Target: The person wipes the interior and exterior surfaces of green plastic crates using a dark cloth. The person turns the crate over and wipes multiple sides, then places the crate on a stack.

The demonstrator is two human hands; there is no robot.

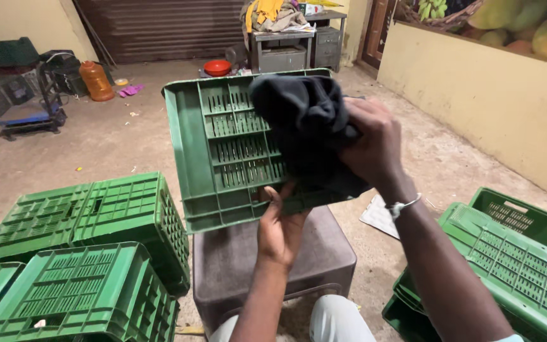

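A green plastic crate point(223, 145) is tipped up in front of me, its slotted underside facing me. My left hand point(280, 228) grips its lower edge from below. Pressed against the crate's upper right part is a dark cloth point(305, 120), which my right hand point(375, 142) clutches. The crate's bottom edge rests over a brown upturned crate point(273, 266) near my knees.
Upturned green crates point(96, 253) sit on the floor at my left, more green crates point(514, 259) at my right. An orange jug point(96, 81), a red bowl point(217, 67) and a grey cabinet point(283, 50) stand further back. A yellow wall point(495, 101) runs along the right.
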